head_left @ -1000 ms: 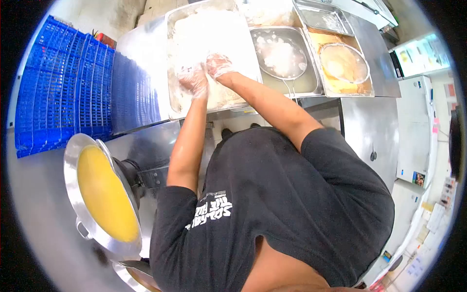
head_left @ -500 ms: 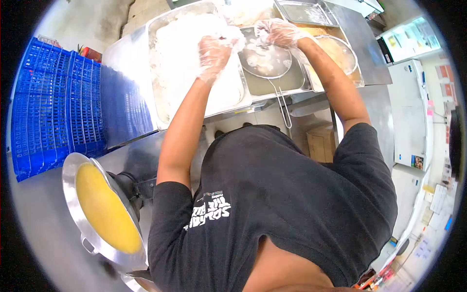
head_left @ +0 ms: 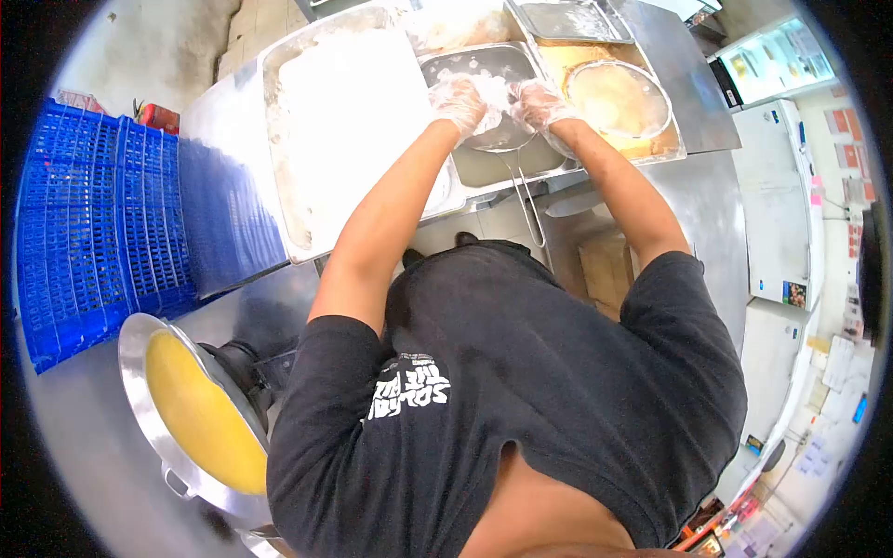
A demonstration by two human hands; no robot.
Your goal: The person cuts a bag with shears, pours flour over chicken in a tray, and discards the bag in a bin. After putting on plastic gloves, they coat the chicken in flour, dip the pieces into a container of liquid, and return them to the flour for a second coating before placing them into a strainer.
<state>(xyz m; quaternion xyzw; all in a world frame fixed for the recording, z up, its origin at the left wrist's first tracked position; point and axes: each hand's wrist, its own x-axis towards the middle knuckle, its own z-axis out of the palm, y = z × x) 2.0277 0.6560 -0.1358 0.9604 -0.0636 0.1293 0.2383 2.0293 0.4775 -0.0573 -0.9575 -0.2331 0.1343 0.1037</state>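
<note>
My left hand, in a clear plastic glove, is closed on a white, floury piece whose kind I cannot make out. Across from it, my gloved right hand curls its fingers against the piece's other side. Both hands are over a wire-handled strainer, which rests in a metal pan of cloudy liquid. The hands partly cover the strainer's bowl. Left of them stands a wide tray filled with white flour.
On the right, a round sieve lies in a tray of orange-brown crumbs, with a smaller metal tray behind. Blue crates stand at left. A steel bowl of yellow liquid is beside me, lower left.
My left hand has moved right, from over the flour to over the strainer, bringing the white piece. My right hand has come slightly down, and the two hands now meet at the piece.
</note>
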